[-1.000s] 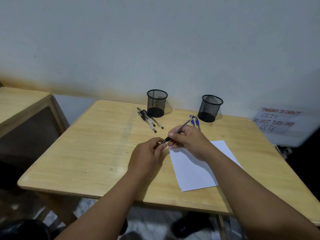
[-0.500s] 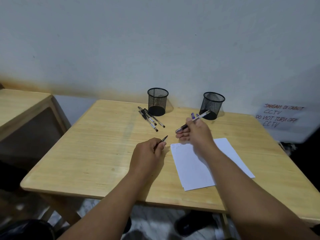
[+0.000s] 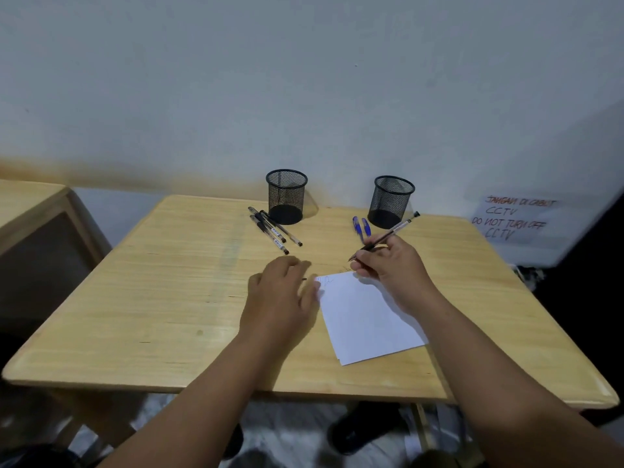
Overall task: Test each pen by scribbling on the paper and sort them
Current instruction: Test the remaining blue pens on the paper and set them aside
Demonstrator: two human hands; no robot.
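My right hand (image 3: 395, 265) grips an uncapped black pen (image 3: 388, 235), tip down-left just above the top edge of the white paper (image 3: 371, 319). Faint scribbles mark the paper's top-left corner. My left hand (image 3: 280, 298) lies palm down at that corner, fingertips touching the sheet; a dark sliver of the pen cap (image 3: 305, 279) shows between its fingers. Three black pens (image 3: 273, 231) lie beside the left mesh cup (image 3: 286, 197). Two blue pens (image 3: 361, 226) lie beside the right mesh cup (image 3: 391, 202).
Everything sits on a light wooden table (image 3: 169, 298) against a white wall. A handwritten CCTV notice (image 3: 513, 219) hangs at the right. Another wooden table (image 3: 27, 204) stands to the left. Dark shoes show on the floor below.
The pen came apart from its cap. My right hand carried the pen up, then down to the paper's top edge. My left hand moved right and flattened onto the paper's corner.
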